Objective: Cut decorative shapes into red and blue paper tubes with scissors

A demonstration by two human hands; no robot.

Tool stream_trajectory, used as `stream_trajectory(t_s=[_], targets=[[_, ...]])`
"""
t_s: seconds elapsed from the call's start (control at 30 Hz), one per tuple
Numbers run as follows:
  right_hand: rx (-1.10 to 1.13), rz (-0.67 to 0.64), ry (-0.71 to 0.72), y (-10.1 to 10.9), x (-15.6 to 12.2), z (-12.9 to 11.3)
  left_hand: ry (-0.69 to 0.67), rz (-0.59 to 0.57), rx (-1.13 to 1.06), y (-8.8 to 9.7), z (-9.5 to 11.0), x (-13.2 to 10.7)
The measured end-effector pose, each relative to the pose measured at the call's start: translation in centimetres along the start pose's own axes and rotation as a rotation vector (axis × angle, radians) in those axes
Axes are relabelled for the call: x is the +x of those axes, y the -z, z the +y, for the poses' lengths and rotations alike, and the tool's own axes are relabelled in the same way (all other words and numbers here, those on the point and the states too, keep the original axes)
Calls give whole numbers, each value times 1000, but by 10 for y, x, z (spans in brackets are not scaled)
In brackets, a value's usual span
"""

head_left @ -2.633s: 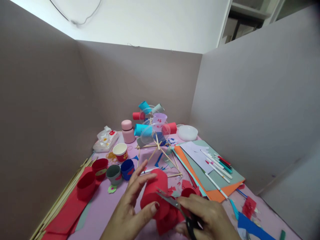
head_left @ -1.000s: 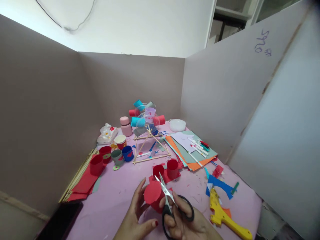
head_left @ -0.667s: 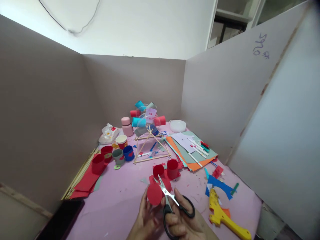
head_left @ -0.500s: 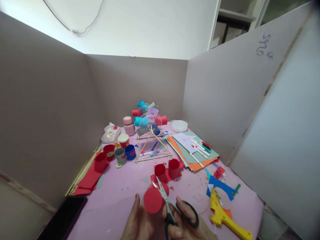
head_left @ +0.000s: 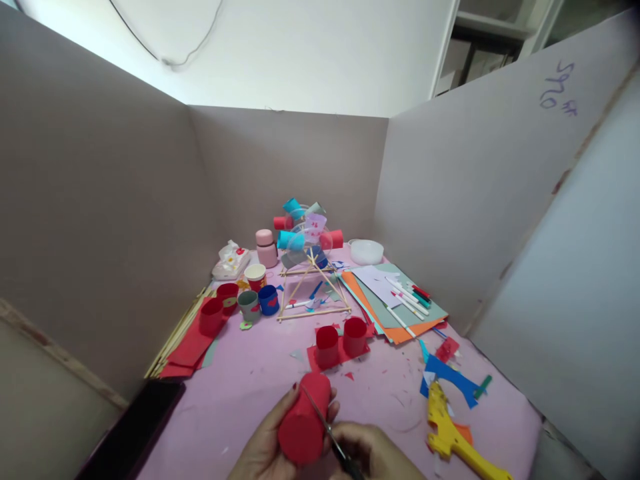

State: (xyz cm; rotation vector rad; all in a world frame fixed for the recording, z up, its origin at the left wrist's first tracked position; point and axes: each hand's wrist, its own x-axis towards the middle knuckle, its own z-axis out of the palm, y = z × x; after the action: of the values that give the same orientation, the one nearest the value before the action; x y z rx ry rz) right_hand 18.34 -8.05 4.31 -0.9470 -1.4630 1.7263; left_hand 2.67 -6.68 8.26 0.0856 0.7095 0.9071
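Observation:
My left hand (head_left: 263, 448) is wrapped round a red paper cup (head_left: 304, 420) lying on its side, its closed round base facing me. My right hand (head_left: 373, 457) grips scissors (head_left: 327, 430) whose thin blades run along the cup's right side; the handles are hidden in my fingers at the bottom edge. Two more red paper cups (head_left: 341, 340) stand on a red paper scrap just beyond.
A stick-and-cup wheel model (head_left: 307, 257) stands at the back of the pink table (head_left: 240, 393). Small cups (head_left: 240, 303) and red paper lie at left. Coloured paper sheets with markers (head_left: 407, 297) and a yellow glue gun (head_left: 457, 440) lie at right. Grey partition walls enclose three sides.
The view pulled back from the table. The red cup turned in my left hand, and the scissors dropped lower, their handles now hidden.

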Motion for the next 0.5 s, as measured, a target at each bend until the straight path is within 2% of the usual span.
stream_trajectory(t_s=[0.13,0.23,0.33,0.43,0.5], targets=[[-445,96,133,4,2,-8,-153,28,4,9,5,1],[-559,147,164,7,3,-8,-390,43,197,12,13,1],[-518,177,180,8,3,-4,-495,57,459,12,20,-1],[-376,240,208,7,5,5,-507,68,537,13,24,-2],[-186,313,183,6,7,10,-542,82,569,15,27,-2]])
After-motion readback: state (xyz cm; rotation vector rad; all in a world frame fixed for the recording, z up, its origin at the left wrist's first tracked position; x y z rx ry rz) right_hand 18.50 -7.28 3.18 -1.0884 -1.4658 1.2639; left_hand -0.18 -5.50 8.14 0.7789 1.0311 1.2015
